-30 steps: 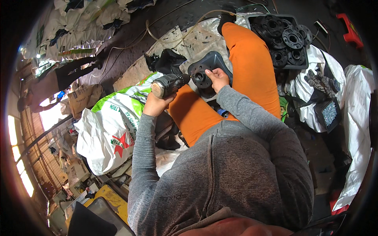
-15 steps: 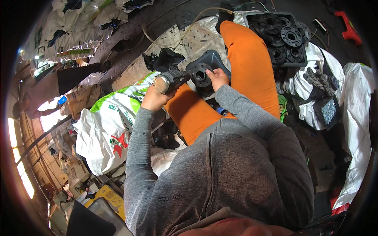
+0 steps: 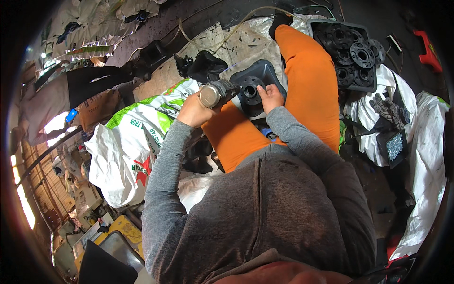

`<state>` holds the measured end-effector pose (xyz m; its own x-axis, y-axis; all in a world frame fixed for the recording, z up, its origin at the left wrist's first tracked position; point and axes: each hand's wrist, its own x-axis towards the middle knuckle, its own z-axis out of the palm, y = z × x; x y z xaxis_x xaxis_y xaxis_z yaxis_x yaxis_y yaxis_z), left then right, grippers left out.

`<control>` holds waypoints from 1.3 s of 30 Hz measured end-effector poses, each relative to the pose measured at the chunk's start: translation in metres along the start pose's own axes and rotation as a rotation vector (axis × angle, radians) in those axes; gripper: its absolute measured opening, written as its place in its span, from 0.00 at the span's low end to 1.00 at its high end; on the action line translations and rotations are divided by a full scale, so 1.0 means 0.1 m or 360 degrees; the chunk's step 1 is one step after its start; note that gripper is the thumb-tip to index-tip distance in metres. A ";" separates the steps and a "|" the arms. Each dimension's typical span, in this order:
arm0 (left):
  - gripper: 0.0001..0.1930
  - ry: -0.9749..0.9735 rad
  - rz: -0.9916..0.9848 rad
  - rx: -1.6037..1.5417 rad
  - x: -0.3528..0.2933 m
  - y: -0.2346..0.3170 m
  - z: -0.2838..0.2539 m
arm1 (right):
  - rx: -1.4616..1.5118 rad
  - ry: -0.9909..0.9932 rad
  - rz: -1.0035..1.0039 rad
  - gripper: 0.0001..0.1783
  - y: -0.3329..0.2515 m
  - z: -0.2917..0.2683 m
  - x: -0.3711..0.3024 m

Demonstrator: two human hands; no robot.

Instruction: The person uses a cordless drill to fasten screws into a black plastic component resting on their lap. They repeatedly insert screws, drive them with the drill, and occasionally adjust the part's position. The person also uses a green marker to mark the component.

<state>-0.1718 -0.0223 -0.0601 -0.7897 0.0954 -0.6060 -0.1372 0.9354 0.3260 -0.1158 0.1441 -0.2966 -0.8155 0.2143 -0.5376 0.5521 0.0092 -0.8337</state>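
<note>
My left hand (image 3: 195, 111) is wrapped around the grip of a cordless drill (image 3: 215, 93), grey and black with a worn round tan end. Its nose points right at a black round flange (image 3: 249, 80) with a central bore and a ring of holes. The flange lies over a black square tray (image 3: 270, 71) between my thighs. At the right side of the flange is my right hand (image 3: 271, 98), fingers closed and tips at its face. Whether a small piece sits between those fingertips cannot be made out. The drill's tip is hard to see against the dark flange.
A black crate (image 3: 371, 85) piled with similar flanges stands beyond my right leg. Nearby are a grey patterned glove (image 3: 388, 110) and a box of small silver screws (image 3: 394, 146). White sacks (image 3: 118, 161) lie left. Another person (image 3: 47, 106) is at the far left; a hose (image 3: 236, 26) crosses ahead.
The view has shifted slightly, moving most things a little right in the picture. The drill sits slightly closer to the flange. My right fingers have changed position a little at the flange's right side.
</note>
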 end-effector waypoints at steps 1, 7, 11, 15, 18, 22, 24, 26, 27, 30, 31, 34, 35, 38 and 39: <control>0.23 0.0020 0.0036 0.0001 0.01 -0.03 0.04 | -0.0005 -0.0001 0.0006 0.22 0.03 0.00 0.01; 0.22 0.0041 0.0062 0.0081 0.06 -0.10 0.13 | -0.0088 0.0025 -0.0022 0.22 -0.04 -0.05 -0.02; 0.22 -0.0014 -0.0050 -0.0095 0.02 -0.07 0.15 | -0.0097 0.0052 -0.0077 0.24 -0.07 -0.07 -0.01; 0.18 0.0064 -0.0200 -0.0492 -0.21 0.04 0.10 | -0.0248 0.0080 -0.0167 0.25 -0.05 -0.03 0.08; 0.15 0.0122 -0.0102 -0.0716 -0.50 0.04 0.09 | 0.0113 0.0099 -0.0141 0.25 0.05 -0.07 0.12; 0.16 0.0467 0.0506 -0.0727 -0.92 0.02 0.31 | 0.1037 -0.0542 0.0484 0.22 -0.25 -0.45 0.02; 0.22 0.0287 0.0353 -0.0727 -1.18 0.04 0.34 | 0.1436 -0.0856 0.0771 0.20 -0.41 -0.67 -0.24; 0.22 0.0335 0.0498 -0.0713 -1.24 0.06 0.45 | 0.1776 -0.0967 0.0875 0.20 -0.64 -0.76 -0.45; 0.22 0.0316 0.0505 -0.0769 -1.25 0.10 0.47 | 0.1792 -0.1027 0.0850 0.20 -0.65 -0.78 -0.47; 0.21 0.0243 0.0430 -0.0642 -1.25 0.20 0.44 | 0.1873 -0.1143 0.0768 0.20 -0.70 -0.83 -0.51; 0.20 0.0267 0.0438 -0.0629 -1.26 0.22 0.42 | 0.1862 -0.1165 0.0728 0.20 -0.71 -0.83 -0.53; 0.20 0.0298 0.0454 -0.0627 -1.27 0.25 0.38 | 0.1790 -0.1195 0.0621 0.20 -0.76 -0.83 -0.57; 0.19 0.0278 0.0450 -0.0650 -1.26 0.24 0.37 | 0.1741 -0.1181 0.0598 0.20 -0.77 -0.84 -0.58; 0.19 0.0259 0.0459 -0.0608 -1.24 0.21 0.36 | 0.1697 -0.1234 0.0630 0.20 -0.81 -0.85 -0.60; 0.20 0.0257 0.0470 -0.0578 -1.23 0.21 0.36 | 0.1699 -0.1262 0.0655 0.21 -0.82 -0.86 -0.61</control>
<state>-0.0555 -0.0020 -0.0050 -0.9048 0.2576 -0.3391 -0.0705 0.6946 0.7159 -0.0966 0.2139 -0.1853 -0.7069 -0.5885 -0.3923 0.6685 -0.7371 -0.0988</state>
